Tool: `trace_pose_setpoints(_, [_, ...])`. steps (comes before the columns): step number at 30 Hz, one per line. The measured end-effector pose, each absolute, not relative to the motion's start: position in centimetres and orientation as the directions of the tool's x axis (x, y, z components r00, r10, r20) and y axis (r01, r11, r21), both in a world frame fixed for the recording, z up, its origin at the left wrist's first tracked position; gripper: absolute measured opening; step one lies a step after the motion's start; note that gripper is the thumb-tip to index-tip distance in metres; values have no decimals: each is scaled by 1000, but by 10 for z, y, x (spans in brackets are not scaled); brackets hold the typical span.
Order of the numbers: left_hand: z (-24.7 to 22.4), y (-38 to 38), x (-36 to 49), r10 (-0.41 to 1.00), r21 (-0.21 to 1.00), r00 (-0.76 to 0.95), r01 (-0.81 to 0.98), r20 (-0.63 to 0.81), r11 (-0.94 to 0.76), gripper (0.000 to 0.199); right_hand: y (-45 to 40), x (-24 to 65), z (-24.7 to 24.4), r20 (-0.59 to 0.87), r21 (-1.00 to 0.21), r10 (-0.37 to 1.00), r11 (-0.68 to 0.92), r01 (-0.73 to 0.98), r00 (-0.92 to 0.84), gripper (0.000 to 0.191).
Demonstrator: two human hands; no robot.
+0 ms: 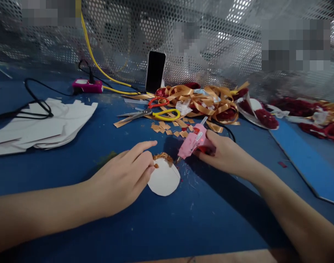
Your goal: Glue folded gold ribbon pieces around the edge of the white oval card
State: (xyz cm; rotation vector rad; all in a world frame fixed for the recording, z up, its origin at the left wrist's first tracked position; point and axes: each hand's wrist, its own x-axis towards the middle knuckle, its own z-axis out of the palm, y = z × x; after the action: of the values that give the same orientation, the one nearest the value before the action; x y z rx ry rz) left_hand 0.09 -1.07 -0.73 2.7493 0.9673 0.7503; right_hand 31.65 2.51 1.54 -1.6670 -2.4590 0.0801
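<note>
My right hand (pixel 220 151) is wrapped round a pink glue gun (pixel 193 140), its nozzle pointing down beside a white round disc (pixel 164 179). Folded gold ribbon pieces (pixel 163 157) line the disc's far edge. My left hand (pixel 128 175) is at the disc's left side, index finger stretched out above the ribbon and the other fingers bent. A small gold-brown piece (pixel 156 166) shows at its fingertips; whether they grip it is hard to tell. Small cut gold squares (pixel 163 127) lie behind the disc.
Scissors (pixel 158 114) with red and yellow handles lie by a heap of gold ribbon (pixel 202 98). A phone (pixel 155 71) stands behind. White sheets (pixel 52 120) and a pink power socket (pixel 87 86) with cables are at left. A blue board (pixel 306 157) lies at right.
</note>
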Motion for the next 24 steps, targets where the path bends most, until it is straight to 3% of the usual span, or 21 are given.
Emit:
trace_pose_setpoints(3, [-12, -12, -1, 595, 298, 663, 516, 454, -803, 15, 24, 316, 14, 113, -114, 921, 384, 916, -372, 27])
trace_pose_setpoints(10, [-13, -16, -1, 520, 63, 671, 580, 529, -812, 11, 24, 315, 10, 124, -120, 932, 355, 927, -341, 26])
trace_pose_setpoints(20, [-11, -16, -4, 360, 66, 720, 402, 593, -913, 8, 23, 311, 9, 184, -107, 930, 341, 934, -319, 29])
trace_pose_setpoints(24, [-15, -17, -5, 344, 71, 823, 351, 452, -934, 14, 22, 308, 9, 194, -107, 930, 336, 936, -312, 29])
